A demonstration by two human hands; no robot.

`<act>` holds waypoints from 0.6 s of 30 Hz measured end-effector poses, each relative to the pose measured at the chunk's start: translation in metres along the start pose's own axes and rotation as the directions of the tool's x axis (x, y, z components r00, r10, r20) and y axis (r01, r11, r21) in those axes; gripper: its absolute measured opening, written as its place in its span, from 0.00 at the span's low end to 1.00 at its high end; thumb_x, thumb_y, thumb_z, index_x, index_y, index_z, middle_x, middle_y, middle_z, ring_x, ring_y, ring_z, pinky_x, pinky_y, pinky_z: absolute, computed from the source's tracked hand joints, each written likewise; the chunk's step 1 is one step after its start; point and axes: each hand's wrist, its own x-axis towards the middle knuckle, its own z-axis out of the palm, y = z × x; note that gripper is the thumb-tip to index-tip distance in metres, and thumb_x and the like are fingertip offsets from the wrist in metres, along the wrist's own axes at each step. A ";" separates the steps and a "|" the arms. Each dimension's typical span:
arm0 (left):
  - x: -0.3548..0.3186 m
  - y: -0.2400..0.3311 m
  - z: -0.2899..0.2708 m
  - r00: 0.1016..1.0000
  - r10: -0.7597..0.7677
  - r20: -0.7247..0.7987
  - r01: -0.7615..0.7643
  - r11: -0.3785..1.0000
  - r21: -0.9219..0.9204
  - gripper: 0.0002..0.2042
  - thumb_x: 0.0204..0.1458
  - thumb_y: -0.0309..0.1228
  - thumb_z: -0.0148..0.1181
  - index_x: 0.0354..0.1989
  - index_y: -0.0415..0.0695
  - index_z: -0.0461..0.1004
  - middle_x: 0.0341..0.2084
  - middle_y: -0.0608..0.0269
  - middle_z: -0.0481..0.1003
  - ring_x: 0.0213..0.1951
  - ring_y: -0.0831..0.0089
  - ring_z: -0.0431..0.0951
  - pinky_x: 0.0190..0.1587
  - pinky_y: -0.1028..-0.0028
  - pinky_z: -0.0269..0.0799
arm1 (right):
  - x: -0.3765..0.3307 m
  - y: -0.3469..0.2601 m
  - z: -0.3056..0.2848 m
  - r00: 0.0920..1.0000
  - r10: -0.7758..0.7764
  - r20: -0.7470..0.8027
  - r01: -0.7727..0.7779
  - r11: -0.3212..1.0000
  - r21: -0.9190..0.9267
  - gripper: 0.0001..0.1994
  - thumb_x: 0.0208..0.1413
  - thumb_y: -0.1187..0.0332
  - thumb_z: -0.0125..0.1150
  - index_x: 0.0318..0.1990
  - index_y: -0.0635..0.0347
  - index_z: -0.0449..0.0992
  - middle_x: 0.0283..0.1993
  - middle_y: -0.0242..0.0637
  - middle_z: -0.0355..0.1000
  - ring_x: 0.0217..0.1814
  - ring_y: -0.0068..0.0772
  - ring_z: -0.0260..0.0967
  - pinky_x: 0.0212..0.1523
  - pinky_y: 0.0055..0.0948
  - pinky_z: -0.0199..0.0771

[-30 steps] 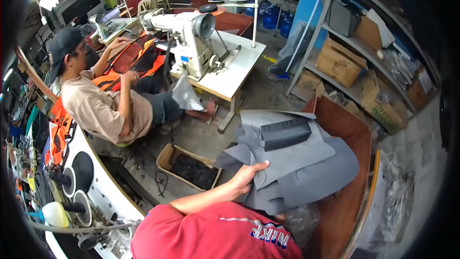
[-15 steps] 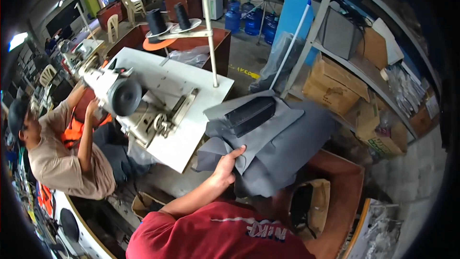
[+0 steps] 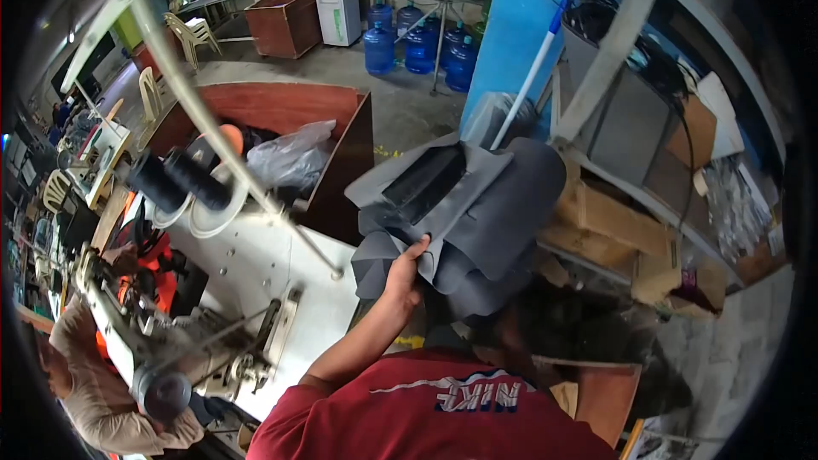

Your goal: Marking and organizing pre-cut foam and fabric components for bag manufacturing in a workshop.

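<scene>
While the left hand (image 3: 407, 271) gripped the stack of grey cut pieces (image 3: 490, 204), the stack was raised at centre frame, right of the white sewing table (image 3: 264, 264) and left of the shelf of cardboard boxes (image 3: 613, 217). The fingers were curled shut over the stack's near-left edge, thumb on top. The right hand was not visible; whether it supported the far side could not be determined.

Handling judgement: the pieces appeared soft and limp, since their edges drooped and folded around the hand. The load looked bulky rather than heavy. Layers could slide apart, and the black piece (image 3: 423, 186) on top lay loose. Support from underneath, near the middle, would suit better than an edge grip.
</scene>
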 end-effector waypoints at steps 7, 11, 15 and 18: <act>0.153 0.060 0.045 0.992 0.104 -0.069 -0.110 0.990 -0.091 0.12 0.51 0.35 0.58 0.40 0.41 0.74 0.32 0.62 0.77 0.34 0.68 0.76 0.40 0.69 0.74 | 0.226 -0.074 -0.010 0.965 -0.133 0.226 0.145 0.989 -0.038 0.30 0.57 0.61 0.52 0.64 0.64 0.55 0.64 0.45 0.56 0.65 0.37 0.55 0.63 0.30 0.55; 0.221 0.095 0.069 0.987 0.113 -0.117 -0.128 0.982 -0.137 0.09 0.50 0.31 0.57 0.34 0.39 0.75 0.27 0.60 0.76 0.29 0.67 0.77 0.34 0.66 0.75 | 0.317 -0.080 0.020 0.906 -0.186 0.381 0.210 0.978 -0.022 0.28 0.57 0.62 0.52 0.63 0.64 0.56 0.62 0.45 0.58 0.63 0.37 0.56 0.61 0.30 0.56; 0.273 0.140 0.094 0.970 0.161 -0.182 -0.189 0.971 -0.144 0.08 0.50 0.29 0.55 0.34 0.38 0.75 0.28 0.57 0.76 0.29 0.65 0.77 0.32 0.64 0.74 | 0.409 -0.112 0.043 0.808 -0.253 0.531 0.298 0.955 0.001 0.27 0.56 0.63 0.53 0.62 0.64 0.58 0.60 0.46 0.60 0.61 0.37 0.58 0.60 0.30 0.58; 0.286 0.193 0.140 0.922 0.092 -0.375 -0.074 0.995 0.062 0.08 0.50 0.28 0.55 0.36 0.37 0.75 0.28 0.57 0.76 0.29 0.64 0.76 0.33 0.64 0.74 | 0.483 -0.130 0.070 0.744 -0.292 0.601 0.354 0.935 0.017 0.26 0.55 0.64 0.53 0.61 0.64 0.59 0.59 0.46 0.61 0.60 0.37 0.59 0.58 0.31 0.59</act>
